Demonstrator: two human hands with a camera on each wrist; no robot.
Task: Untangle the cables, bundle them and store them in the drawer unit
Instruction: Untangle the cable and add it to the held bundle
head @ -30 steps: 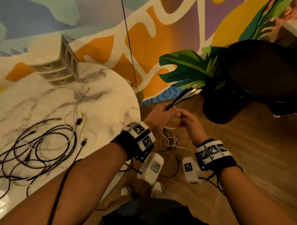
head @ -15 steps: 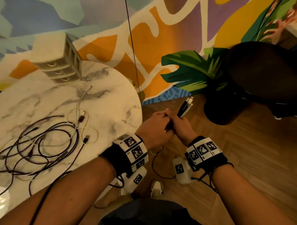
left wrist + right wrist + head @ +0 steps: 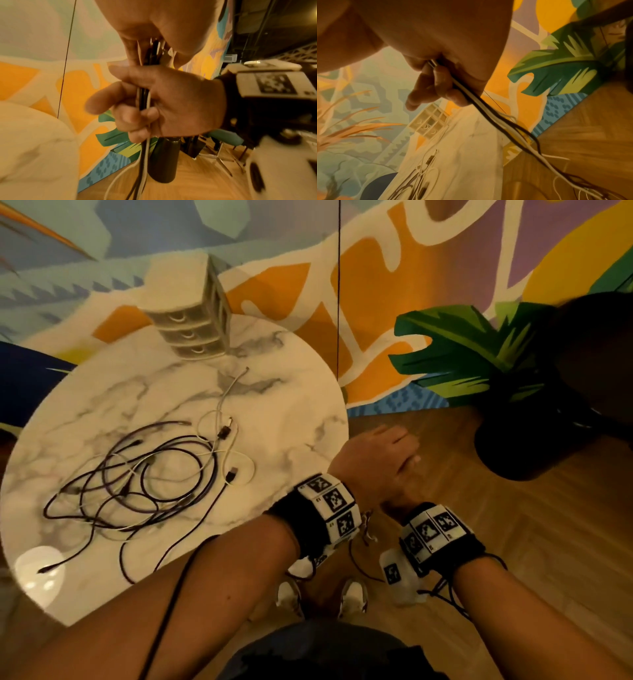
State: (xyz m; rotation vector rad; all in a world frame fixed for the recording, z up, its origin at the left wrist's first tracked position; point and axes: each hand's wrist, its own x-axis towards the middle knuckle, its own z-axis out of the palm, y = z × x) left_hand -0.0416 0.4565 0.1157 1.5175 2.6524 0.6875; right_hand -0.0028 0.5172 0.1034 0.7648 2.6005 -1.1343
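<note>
Off the table's right edge, my left hand [image 3: 376, 463] lies over my right hand, which is mostly hidden in the head view. Both grip one bunch of black and white cables [image 3: 144, 97]. In the left wrist view my right hand [image 3: 171, 105] curls its fingers round the bunch, and my left hand [image 3: 145, 33] holds the plug ends just above. The bunch [image 3: 488, 116] trails down from my right hand [image 3: 435, 83] toward the floor. A tangle of dark and white cables [image 3: 137, 484] lies on the marble table [image 3: 291, 412]. The beige drawer unit [image 3: 191, 316] stands at the table's far edge, drawers closed.
A dark round pedestal table [image 3: 534, 446] stands to the right on the wooden floor. A thin black cord [image 3: 338, 302] hangs down in front of the painted wall. My shoes [image 3: 352, 597] are below, close to the table's near edge.
My hands have drawn closer to my body and my left hand has slid over the right. The plug ends that stuck up out of the grip no longer show in the head view.
</note>
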